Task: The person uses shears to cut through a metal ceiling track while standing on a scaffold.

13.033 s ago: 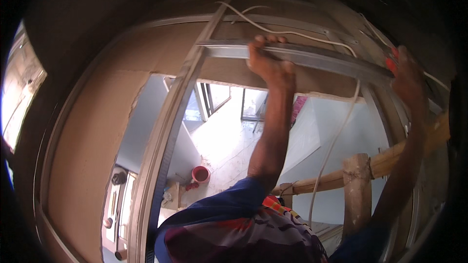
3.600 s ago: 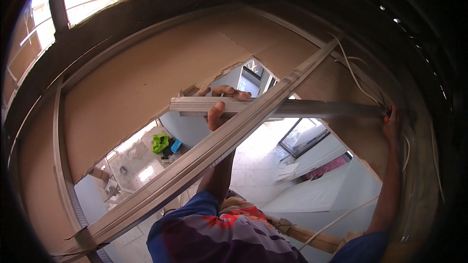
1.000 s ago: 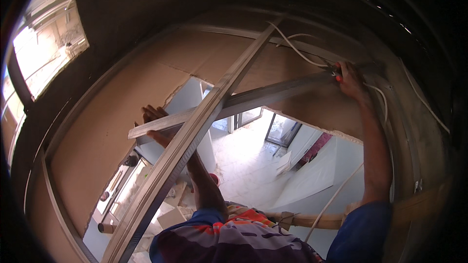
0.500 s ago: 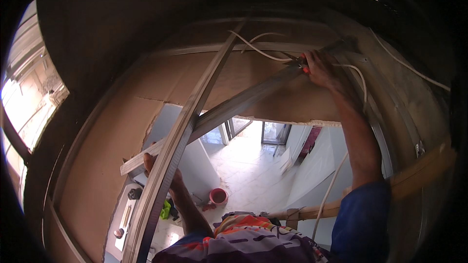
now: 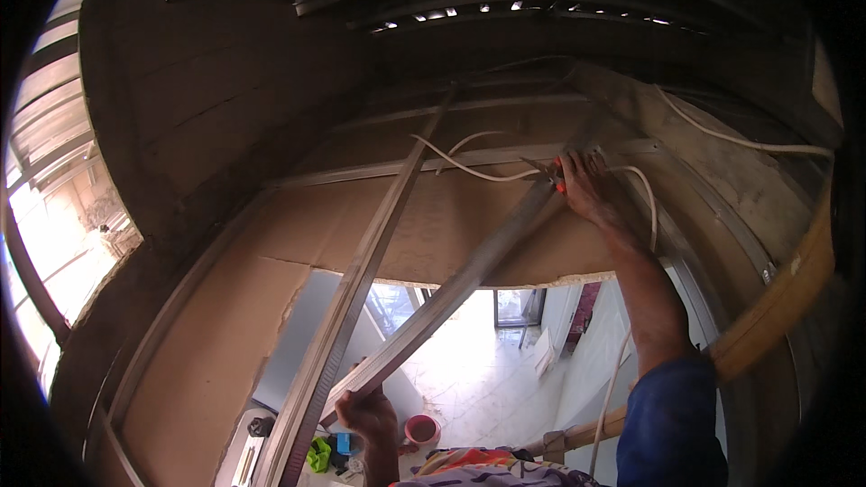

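Overhead, brown ceiling board ends at a ragged edge, with open room and a bright tiled floor showing below it. I grip the lower end of a long metal channel in my left hand, fingers curled around it. My right hand presses its far end against the ceiling frame, beside a white cable.

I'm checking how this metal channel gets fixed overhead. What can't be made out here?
Head view:
- Right hand: a red thing shows at its fingers, too small to identify.
- Metal channel: upper end hidden behind the right hand.
- Left hand: its forearm is cut off by the lower edge.
- Floor items below: too small.
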`<state>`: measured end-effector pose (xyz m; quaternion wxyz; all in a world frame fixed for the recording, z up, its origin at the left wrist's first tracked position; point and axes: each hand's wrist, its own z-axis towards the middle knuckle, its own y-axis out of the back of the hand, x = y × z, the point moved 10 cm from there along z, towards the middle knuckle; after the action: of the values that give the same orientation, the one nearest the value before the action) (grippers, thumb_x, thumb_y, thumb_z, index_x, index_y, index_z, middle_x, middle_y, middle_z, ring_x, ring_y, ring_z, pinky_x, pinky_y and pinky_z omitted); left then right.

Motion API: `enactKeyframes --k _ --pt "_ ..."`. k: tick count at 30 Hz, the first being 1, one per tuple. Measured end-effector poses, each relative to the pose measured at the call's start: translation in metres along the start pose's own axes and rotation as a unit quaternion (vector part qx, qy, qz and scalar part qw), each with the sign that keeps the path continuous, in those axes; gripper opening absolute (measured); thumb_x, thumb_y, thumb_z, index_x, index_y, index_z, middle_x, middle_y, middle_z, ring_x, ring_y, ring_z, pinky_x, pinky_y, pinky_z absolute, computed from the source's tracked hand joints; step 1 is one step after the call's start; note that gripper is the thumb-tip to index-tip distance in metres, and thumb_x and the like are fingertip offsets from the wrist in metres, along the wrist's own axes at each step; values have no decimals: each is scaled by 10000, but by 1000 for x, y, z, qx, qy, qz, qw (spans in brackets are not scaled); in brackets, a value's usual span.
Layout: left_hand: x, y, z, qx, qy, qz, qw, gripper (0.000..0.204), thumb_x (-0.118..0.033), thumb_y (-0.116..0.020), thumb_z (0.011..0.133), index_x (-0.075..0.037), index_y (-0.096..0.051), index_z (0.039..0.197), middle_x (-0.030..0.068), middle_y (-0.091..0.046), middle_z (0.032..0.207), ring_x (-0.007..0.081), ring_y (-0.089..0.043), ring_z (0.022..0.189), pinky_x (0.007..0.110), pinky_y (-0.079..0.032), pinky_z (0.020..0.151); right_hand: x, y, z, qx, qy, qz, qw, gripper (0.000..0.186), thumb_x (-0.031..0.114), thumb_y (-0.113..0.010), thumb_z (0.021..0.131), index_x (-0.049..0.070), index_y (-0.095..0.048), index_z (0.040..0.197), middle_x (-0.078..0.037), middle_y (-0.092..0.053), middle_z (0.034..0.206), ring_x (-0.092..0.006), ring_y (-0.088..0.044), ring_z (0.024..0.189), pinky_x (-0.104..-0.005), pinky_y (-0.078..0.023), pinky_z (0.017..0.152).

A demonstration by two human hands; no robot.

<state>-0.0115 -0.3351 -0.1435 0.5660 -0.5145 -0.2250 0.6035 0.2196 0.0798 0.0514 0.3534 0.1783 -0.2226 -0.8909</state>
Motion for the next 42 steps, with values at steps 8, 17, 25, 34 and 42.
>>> enactKeyframes --k 8,17,25,34,42 --pt "31 34 -13 -13 65 -92 994 451 -247 -533 799 33 -513 1152 171 -563 1160 318 -549 1074 435 -399 992 -3 68 36 -205 13 88 975 547 13 -689 657 48 -458 1152 -122 -493 1119 -302 -474 1065 -473 -333 917" --pt "72 -54 -51 -6 247 -228 942 487 -251 -647 767 -19 -509 1173 168 -535 1195 300 -479 1165 439 -326 1058 -98 170 50 -393 -170 0 903 486 145 -671 741 56 -464 1172 -152 -563 1099 -335 -550 1010 -427 -442 820" --pt "64 -118 -59 85 210 -129 965 446 -300 -582 808 -72 -484 1179 180 -434 1297 314 -365 1256 479 -209 1095 -197 153 40 -373 -204 90 901 442 201 -567 855 17 -421 1230 -204 -546 1140 -362 -546 1031 -424 -432 865" --pt "-2 -219 -20 232 -35 -113 966 416 -488 -422 903 -124 -547 1060 136 -567 1132 340 -392 1226 505 -223 1043 -220 127 15 -352 -276 129 885 427 200 -554 847 23 -438 1219 -179 -532 1188 -339 -510 1096 -411 -415 890" --pt "-78 -297 105 95 -152 -261 948 453 -496 -538 857 -93 -498 1059 57 -497 732 211 -516 686 403 -450 748 -191 155 14 -326 -347 31 879 573 213 -710 675 67 -471 1175 -134 -561 1126 -335 -534 1035 -441 -431 844"
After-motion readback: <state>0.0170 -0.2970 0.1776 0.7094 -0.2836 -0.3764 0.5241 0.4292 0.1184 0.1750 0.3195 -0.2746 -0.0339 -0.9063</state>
